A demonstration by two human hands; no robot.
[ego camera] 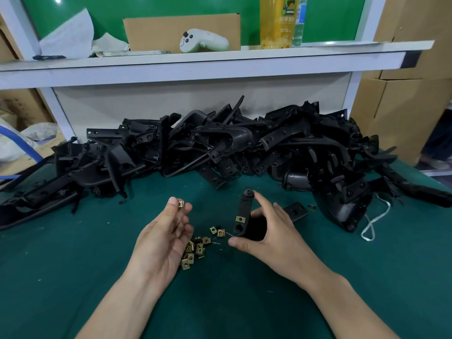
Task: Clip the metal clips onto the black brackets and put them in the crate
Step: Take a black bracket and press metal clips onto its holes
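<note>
My right hand [274, 234] holds an upright black bracket [244, 206] with one metal clip [240, 218] already on it. My left hand [162, 238] pinches a second clip [181, 204]. Between them, loose clips [195, 249] lie on the green tabletop [244, 302], with the bracket heap [220, 148] behind.

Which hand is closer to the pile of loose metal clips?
Left. The left hand, pinching a clip, borders the pile; the right hand holds a bracket farther to the right.
</note>
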